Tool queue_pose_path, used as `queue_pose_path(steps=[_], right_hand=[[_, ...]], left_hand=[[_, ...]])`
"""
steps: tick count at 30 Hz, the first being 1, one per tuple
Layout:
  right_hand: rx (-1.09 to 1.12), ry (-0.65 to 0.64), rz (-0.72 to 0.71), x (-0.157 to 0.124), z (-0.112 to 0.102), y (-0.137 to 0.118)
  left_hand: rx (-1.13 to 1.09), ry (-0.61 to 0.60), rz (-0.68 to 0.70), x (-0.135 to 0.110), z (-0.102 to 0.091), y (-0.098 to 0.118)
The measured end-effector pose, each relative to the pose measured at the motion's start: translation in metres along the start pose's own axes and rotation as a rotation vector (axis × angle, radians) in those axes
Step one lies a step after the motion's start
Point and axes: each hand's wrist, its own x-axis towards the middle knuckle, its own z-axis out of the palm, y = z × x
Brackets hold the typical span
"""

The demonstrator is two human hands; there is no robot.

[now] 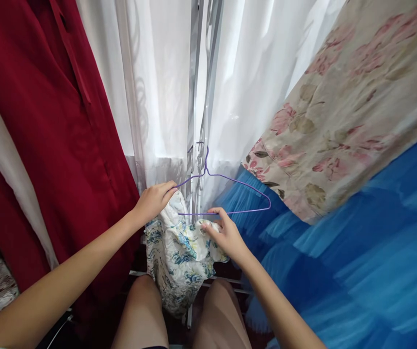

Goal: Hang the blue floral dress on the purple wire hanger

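Observation:
A purple wire hanger [249, 186] hangs by its hook from a metal rack in the middle. A white garment with a blue and green floral print [183, 261] is drawn over the hanger's left end, which the cloth hides. My left hand [156, 199] is closed over that left shoulder, pinching cloth and wire together. With my right hand [223, 233], I pinch a gathered part of the same garment just below the hanger's bottom bar. The hanger's right arm is bare. The garment's lower part drapes down between my knees.
The metal rack's upright bars [198, 87] rise before white curtains [165, 72]. Dark red clothing [56, 121] hangs on the left. On the right hang a beige cloth with pink flowers [339, 131] and a blue tulle garment [339, 271] close to my right arm.

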Motion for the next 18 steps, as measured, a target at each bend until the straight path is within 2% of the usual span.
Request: queue_pose_path(steps=[3, 5, 7, 9, 12, 15, 18], right_hand=[[-0.072, 0.057, -0.097, -0.021, -0.024, 0.003], [-0.111, 0.187, -0.115, -0.028, -0.047, 0.009], [-0.178, 0.322, -0.079, -0.026, -0.072, 0.016], [-0.281, 0.357, -0.018, -0.014, -0.095, 0.022], [-0.421, 0.279, 0.018, 0.01, -0.117, 0.022], [-0.534, 0.203, 0.013, 0.026, -0.131, 0.011], [-0.432, 0.031, 0.096, 0.022, -0.145, -0.008]], left_hand=[[0.036, -0.006, 0.002, 0.001, -0.004, -0.003], [0.052, -0.026, 0.009, 0.002, -0.008, -0.005], [0.044, -0.05, 0.013, 0.003, -0.011, -0.005], [0.02, -0.067, 0.008, 0.002, -0.012, -0.002], [0.024, -0.073, -0.005, 0.0, -0.013, 0.001], [0.095, -0.036, -0.032, -0.003, -0.017, -0.004], [0.113, 0.034, -0.132, -0.009, -0.025, -0.019]])
